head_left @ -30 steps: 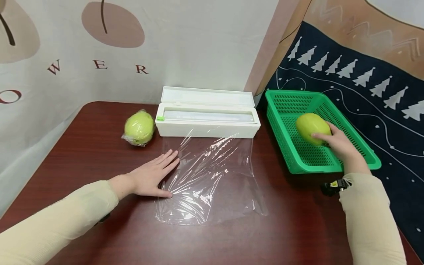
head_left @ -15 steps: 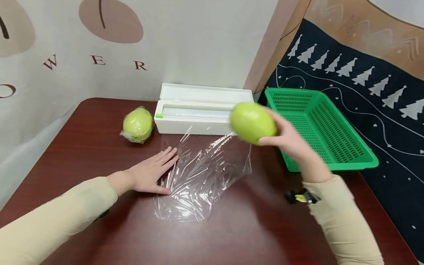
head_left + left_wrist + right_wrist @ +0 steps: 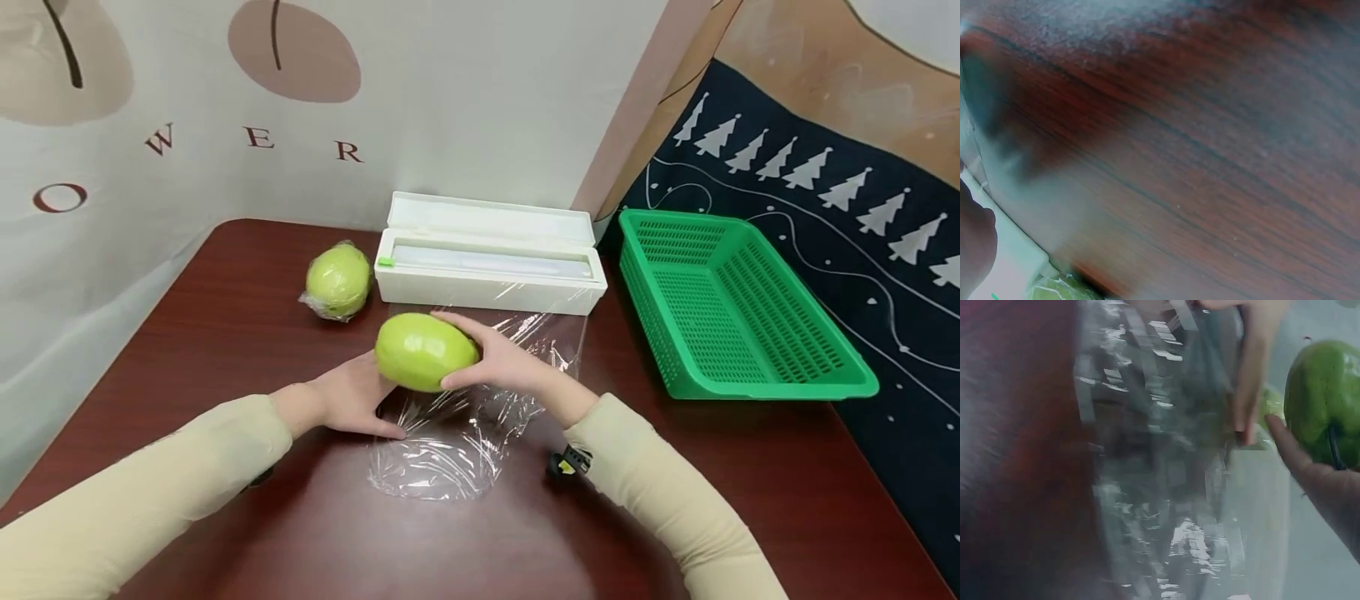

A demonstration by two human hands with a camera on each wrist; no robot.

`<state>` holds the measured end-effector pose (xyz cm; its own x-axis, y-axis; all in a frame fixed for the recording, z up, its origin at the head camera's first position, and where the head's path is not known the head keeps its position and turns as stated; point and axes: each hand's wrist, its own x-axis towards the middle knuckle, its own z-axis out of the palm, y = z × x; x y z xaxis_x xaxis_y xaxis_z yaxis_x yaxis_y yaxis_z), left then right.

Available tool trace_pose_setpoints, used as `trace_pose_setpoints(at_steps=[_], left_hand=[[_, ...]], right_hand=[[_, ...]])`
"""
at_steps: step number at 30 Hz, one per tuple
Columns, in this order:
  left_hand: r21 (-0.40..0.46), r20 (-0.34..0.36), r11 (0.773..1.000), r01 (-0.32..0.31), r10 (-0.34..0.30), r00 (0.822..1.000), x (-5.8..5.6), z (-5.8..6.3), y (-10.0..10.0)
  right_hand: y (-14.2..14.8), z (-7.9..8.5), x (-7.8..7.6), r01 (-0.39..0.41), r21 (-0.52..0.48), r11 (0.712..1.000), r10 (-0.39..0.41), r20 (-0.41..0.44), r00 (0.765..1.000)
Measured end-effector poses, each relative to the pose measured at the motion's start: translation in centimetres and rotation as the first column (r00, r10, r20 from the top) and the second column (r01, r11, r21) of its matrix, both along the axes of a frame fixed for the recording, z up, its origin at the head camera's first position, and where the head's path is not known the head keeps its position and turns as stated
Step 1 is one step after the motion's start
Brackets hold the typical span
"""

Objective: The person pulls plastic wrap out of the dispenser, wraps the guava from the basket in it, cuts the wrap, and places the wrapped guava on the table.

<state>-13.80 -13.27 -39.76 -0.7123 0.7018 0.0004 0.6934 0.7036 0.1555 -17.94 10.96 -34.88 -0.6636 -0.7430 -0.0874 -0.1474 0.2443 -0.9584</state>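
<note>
A smooth yellow-green oval fruit (image 3: 420, 354) is gripped by my right hand (image 3: 510, 360) over the sheet of cling film (image 3: 438, 462). Its dark stem shows in the right wrist view, where the fruit (image 3: 1325, 394) sits beside my thumb. My left hand (image 3: 351, 396) lies at the film's left edge with its thumb stretched out; the fruit hides its fingertips in the head view. From the white cling film dispenser (image 3: 487, 287), lid up, the crinkled film runs toward me over the table. Mostly blurred tabletop fills the left wrist view.
Left of the dispenser stands a similar fruit wrapped in film (image 3: 339, 282). A green plastic basket (image 3: 787, 390) is on the right of the dark red-brown table (image 3: 300, 517). Behind the table hangs a pale printed cloth (image 3: 465, 100).
My right hand has lifted the fruit from the green basket and carried it left over the film. The film's right side has folded inward. My left hand stays at its left edge.
</note>
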Motion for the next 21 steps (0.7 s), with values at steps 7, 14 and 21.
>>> trace_pose_setpoints(at_steps=[7, 14, 21], left_hand=[[0.074, 0.101, 0.996, -0.050, 0.043, 0.994, 0.1, -0.2, -0.1], [-0.023, 0.042, 1.000, -0.008, 0.009, 0.999, -0.1, -0.3, 0.0], [-0.036, 0.023, 0.999, 0.011, -0.010, 1.000, -0.1, -0.3, 0.0]], right_hand=[[1.3, -2.5, 0.8, -0.126, 0.135, 0.983, 0.134, -0.048, 0.990], [3.2, -3.0, 1.4, -0.150, 0.201, 0.968, 0.179, -0.133, 0.975], [5.2, -2.5, 2.2, -0.137, 0.264, 0.955, 0.190, -0.187, 0.964]])
